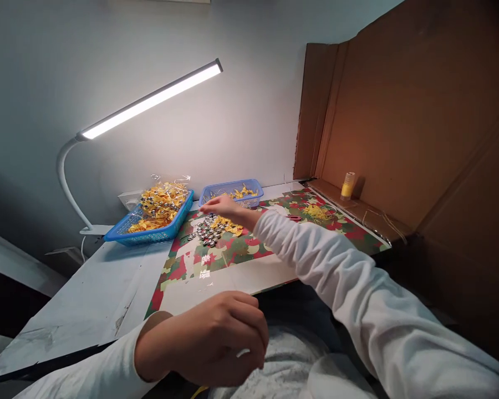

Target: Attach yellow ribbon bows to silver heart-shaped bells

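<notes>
My right hand point(223, 207) reaches forward over a pile of small silver bells point(207, 231) and yellow tassels point(228, 225) on the camouflage-patterned mat point(233, 249); its fingers are pinched together, and whether they hold anything is too small to tell. My left hand point(216, 338) stays close to my body at the table's near edge, fingers curled shut, with a thin yellow thread hanging below it.
A large blue basket point(125, 235) heaped with yellow tasselled pieces stands at the left, and a smaller blue basket point(233, 188) behind the pile. A lit desk lamp point(149, 100) arches over. A yellow thread spool point(348, 185) stands by the cardboard wall point(419, 111) on the right.
</notes>
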Tool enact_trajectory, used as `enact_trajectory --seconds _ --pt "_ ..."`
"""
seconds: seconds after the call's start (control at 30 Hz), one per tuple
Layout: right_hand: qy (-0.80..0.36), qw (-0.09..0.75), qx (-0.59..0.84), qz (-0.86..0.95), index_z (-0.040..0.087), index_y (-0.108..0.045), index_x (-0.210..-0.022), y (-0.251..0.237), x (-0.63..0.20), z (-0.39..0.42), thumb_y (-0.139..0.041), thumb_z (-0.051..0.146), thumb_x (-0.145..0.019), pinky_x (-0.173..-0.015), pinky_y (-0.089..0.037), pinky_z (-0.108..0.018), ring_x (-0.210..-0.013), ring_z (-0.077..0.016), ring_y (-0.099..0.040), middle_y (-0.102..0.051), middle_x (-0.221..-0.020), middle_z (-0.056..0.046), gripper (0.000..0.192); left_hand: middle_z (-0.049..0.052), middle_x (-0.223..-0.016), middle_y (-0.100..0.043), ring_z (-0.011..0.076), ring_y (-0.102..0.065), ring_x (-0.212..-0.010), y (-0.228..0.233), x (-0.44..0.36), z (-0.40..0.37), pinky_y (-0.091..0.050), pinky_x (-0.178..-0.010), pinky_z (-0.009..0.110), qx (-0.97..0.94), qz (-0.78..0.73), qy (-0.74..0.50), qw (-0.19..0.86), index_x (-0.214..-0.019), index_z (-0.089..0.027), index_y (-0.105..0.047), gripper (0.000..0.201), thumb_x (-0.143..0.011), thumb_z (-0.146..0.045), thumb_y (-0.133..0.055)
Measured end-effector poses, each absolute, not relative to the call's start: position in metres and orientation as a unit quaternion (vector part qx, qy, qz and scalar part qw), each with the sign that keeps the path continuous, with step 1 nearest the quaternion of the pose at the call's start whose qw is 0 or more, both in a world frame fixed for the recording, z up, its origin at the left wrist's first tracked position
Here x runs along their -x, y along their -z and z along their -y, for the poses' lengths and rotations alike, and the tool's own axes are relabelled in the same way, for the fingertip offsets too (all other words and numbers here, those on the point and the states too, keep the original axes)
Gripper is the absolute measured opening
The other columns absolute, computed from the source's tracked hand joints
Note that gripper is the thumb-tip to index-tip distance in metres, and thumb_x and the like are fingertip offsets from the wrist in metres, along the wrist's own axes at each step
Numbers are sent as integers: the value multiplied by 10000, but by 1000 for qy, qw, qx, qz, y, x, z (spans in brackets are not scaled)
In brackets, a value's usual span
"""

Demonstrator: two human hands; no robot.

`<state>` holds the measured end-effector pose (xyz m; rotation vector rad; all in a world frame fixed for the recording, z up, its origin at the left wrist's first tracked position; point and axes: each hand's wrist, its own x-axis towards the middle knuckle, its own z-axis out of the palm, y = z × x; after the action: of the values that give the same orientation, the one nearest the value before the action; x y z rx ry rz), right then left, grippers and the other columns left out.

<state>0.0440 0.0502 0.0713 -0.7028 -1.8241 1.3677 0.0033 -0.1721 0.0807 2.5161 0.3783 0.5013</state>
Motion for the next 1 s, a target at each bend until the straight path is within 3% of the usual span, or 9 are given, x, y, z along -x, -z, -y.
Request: enact_trajectory --seconds 0.13,0.33,0.43,0.53,0.63,0.77,0.87,1.0 --pt "-526 309 265 747 204 -690 -600 -54 20 -32 -738 353 -769 -733 -501 -345 -781 -198 -655 -697 -701 -32 231 74 -764 -729 152 -643 -696 -66 -4 162 -485 -711 271 -923 -170 -207 275 -766 -198 -668 255 -912 -167 -462" --pt "-443 184 280 832 185 -554 -503 -41 36 -37 -795 297 -716 -776 -479 -339 -807 -217 -622 -619 -630 -8 340 75 -772 -704 158 -631 -742 -42 24 124 -476 -723 251 -879 -294 -240 288 -759 -167 -683 318 -954 -295 -467" --pt "-468 200 278 815 182 -574 -636 -50 6 -39 -769 267 -745 -773 -481 -304 -889 -200 -606 -650 -814 -20 239 67 -772 -702 163 -622 -725 -38 36 102 -467 -691 248 -850 -360 -275 270 -765 -162 -693 353 -948 -359 -464" --pt "-564 280 280 724 193 -617 -883 -58 -41 -35 -629 323 -866 -727 -476 -266 -884 -162 -595 -640 -956 -19 132 55 -778 -713 177 -629 -739 -42 44 79 -467 -714 264 -818 -413 -320 241 -765 -168 -702 384 -934 -395 -444" --pt "-660 331 306 601 198 -584 -926 -60 -93 -25 -508 354 -930 -675 -472 -261 -750 -134 -575 -616 -876 -15 173 46 -786 -729 189 -634 -752 -52 46 58 -468 -750 281 -791 -443 -370 203 -724 -175 -701 420 -915 -421 -419" --pt "-745 281 303 525 178 -598 -850 -48 -141 -11 -387 420 -977 -776 -472 -285 -807 -148 -603 -643 -846 -44 346 46 -741 -726 201 -647 -749 -63 43 39 -467 -746 287 -770 -465 -407 162 -683 -173 -686 448 -896 -451 -406" --pt "-754 230 259 558 187 -610 -850 -33 -146 -8 -453 419 -954 -768 -438 -257 -832 -137 -589 -650 -861 -35 299 42 -724 -722 196 -642 -723 -68 37 34 -460 -726 285 -771 -483 -395 127 -683 -177 -685 445 -895 -445 -400" --pt "-757 189 165 603 183 -562 -790 -16 -136 -10 -588 425 -873 -580 -357 -217 -577 -89 -434 -479 -652 37 257 44 -712 -713 186 -620 -693 -67 35 34 -434 -685 277 -778 -502 -371 73 -676 -179 -684 394 -871 -416 -435"
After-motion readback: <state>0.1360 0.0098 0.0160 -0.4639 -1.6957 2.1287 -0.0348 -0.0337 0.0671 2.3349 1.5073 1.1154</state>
